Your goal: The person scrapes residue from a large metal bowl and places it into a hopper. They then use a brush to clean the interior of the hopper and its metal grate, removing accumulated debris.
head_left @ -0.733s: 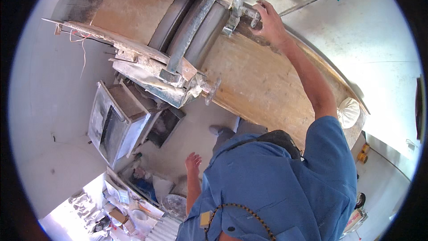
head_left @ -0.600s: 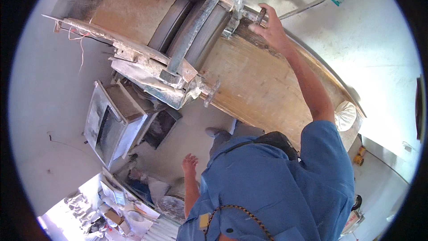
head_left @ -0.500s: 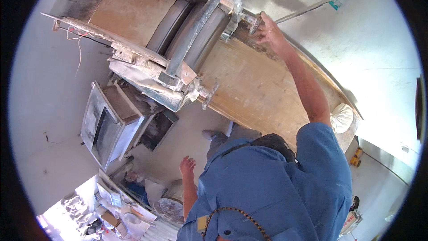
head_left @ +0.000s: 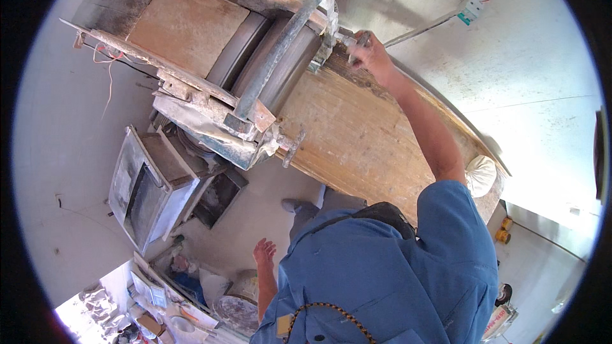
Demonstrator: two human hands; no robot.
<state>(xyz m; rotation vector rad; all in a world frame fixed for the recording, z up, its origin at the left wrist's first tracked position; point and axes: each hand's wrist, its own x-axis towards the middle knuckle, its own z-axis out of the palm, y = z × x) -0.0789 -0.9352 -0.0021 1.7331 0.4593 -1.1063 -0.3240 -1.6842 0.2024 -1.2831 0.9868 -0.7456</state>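
My right hand [head_left: 373, 57] grips a metal adjusting handle [head_left: 362, 41] at the near end of a dusty roller machine's shaft, its fingers slightly blurred. The machine has smooth steel rollers [head_left: 287, 64], a flat tan feed plate [head_left: 185, 28] and a tubular bar [head_left: 268, 73] across it. A second handle [head_left: 293, 148] sticks out at its lower side. A worn wooden worktop [head_left: 344, 146] lies beneath my right arm, with a white cloth bundle [head_left: 479, 175] at its right end. My left hand [head_left: 264, 251] hangs low beside my body, fingers loosely apart, holding nothing.
A metal cabinet [head_left: 153, 185] and a dark tray [head_left: 217, 197] are below the machine. The floor [head_left: 248, 216] shows beside my feet. A breaker [head_left: 470, 7] is on the wall. Cluttered items [head_left: 153, 325] and a round container [head_left: 233, 306] lie at lower left.
The machine and worktop have shifted slightly downward in the view. My right hand's fingers have changed position around the handle. My left hand stays low and open.
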